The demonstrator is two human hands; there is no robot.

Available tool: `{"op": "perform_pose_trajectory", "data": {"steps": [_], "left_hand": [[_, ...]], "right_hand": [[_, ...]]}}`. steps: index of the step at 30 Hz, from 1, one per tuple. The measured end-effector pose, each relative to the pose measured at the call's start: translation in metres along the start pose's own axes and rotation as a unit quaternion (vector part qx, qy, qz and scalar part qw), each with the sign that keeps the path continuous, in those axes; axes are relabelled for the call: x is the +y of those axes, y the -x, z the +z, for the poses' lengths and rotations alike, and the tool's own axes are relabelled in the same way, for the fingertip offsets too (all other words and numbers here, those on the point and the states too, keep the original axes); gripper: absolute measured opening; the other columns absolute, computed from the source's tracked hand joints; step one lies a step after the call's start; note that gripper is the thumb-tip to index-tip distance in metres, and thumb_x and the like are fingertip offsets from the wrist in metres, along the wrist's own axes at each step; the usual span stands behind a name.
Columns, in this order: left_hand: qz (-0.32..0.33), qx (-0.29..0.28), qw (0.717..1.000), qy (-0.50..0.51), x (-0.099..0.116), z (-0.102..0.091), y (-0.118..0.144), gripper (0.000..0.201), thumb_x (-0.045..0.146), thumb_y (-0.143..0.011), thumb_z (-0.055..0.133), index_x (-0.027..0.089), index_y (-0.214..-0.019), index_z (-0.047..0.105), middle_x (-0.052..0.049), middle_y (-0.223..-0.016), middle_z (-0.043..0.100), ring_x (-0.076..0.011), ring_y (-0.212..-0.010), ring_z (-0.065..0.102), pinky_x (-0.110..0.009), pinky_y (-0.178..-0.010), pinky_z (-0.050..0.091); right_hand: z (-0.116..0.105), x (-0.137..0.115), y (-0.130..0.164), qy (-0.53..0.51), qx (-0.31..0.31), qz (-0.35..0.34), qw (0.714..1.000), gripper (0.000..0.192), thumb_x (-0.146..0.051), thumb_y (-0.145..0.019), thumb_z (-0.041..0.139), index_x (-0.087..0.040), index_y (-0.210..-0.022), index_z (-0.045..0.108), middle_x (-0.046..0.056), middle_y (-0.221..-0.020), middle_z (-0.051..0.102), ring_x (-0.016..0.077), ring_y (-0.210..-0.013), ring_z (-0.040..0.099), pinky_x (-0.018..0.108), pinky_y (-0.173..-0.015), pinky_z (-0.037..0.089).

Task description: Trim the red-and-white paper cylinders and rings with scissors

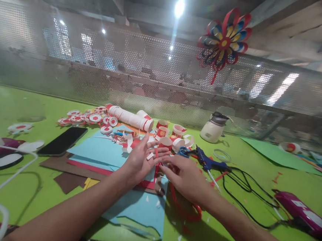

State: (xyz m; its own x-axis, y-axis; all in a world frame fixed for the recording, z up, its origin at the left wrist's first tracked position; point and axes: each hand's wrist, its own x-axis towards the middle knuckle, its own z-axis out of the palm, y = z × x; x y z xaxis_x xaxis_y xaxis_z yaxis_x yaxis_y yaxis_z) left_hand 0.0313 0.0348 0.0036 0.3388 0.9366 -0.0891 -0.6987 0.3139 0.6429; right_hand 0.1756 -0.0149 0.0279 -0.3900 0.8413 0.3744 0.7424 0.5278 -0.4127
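A green counter [17, 105] is seen, spread with craft materials, and no brand or legible writing can be made out on anything there. Blue paper sheets [100, 151] are laid at its middle, with a black phone [62, 141] just beside them on the left. A white roll with red bands [129, 118] is laid behind the sheets, and red-and-white paper rings [178, 130] are gathered near it. A blue glue gun [207, 162] is rested right of the hands. The left hand [141, 159] is held open, palm up, fingers spread, and a small white paper scrap [150, 156] is lying on its fingers. The right hand [184, 178] is stretched toward it, its fingertips [163, 168] loosely together and just beside the scrap; whether they touch it cannot be told.
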Motion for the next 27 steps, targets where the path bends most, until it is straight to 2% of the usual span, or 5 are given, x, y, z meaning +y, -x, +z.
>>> {"op": "perform_pose_trajectory", "data": {"steps": [9,16,20,22,27], "left_hand": [[0.028,0.042,0.999,-0.008,-0.006,0.005,0.004,0.038,0.043,-0.086,0.046,0.01,-0.101,0.055,-0.009,-0.074,0.065,-0.0183,-0.065,0.065,-0.027,-0.058,0.051],[0.022,0.049,0.999,0.005,-0.008,0.009,0.005,0.037,0.045,-0.086,0.046,0.01,-0.088,0.056,-0.009,-0.071,0.065,-0.0172,-0.069,0.064,-0.025,-0.064,0.051],[0.012,0.057,0.998,-0.002,-0.008,0.006,0.002,0.035,0.044,-0.088,0.042,0.011,-0.083,0.054,-0.011,-0.07,0.064,-0.0183,-0.069,0.064,-0.027,-0.064,0.051],[0.008,0.066,0.998,-0.012,-0.009,0.003,-0.001,0.034,0.041,-0.089,0.039,0.011,-0.083,0.054,-0.011,-0.07,0.064,-0.018,-0.067,0.064,-0.028,-0.063,0.051],[0.017,0.038,0.998,-0.036,-0.012,-0.001,-0.002,0.017,0.021,-0.086,0.046,0.01,-0.08,0.057,-0.009,-0.068,0.063,-0.014,-0.062,0.061,-0.026,-0.063,0.05]], "right_hand": [[0.035,-0.01,-0.028,0.055,0.028,0.063,0.996,0.02,-0.028,-0.082,0.052,-0.016,-0.067,0.06,0.005,-0.07,0.064,0.0149,-0.064,0.055,0.026,-0.058,0.035],[0.04,0.001,-0.03,-0.079,0.034,0.103,0.991,0.016,-0.012,-0.07,0.053,-0.016,-0.055,0.056,0.001,-0.059,0.059,0.0115,-0.056,0.048,0.025,-0.056,0.033],[0.035,0.007,-0.028,-0.148,0.01,0.142,0.979,0.021,-0.018,-0.075,0.05,-0.016,-0.056,0.058,-0.002,-0.048,0.053,0.0103,-0.046,0.048,0.022,-0.048,0.035],[0.033,0.009,-0.025,-0.227,-0.001,0.187,0.956,0.023,-0.024,-0.077,0.05,-0.016,-0.059,0.06,-0.004,-0.045,0.051,0.009,-0.039,0.046,0.021,-0.042,0.035],[0.032,0.017,-0.014,-0.486,0.02,0.259,0.835,0.021,-0.035,-0.068,0.067,-0.014,-0.064,0.064,-0.002,-0.052,0.056,0.0076,-0.042,0.047,0.02,-0.04,0.037]]}}
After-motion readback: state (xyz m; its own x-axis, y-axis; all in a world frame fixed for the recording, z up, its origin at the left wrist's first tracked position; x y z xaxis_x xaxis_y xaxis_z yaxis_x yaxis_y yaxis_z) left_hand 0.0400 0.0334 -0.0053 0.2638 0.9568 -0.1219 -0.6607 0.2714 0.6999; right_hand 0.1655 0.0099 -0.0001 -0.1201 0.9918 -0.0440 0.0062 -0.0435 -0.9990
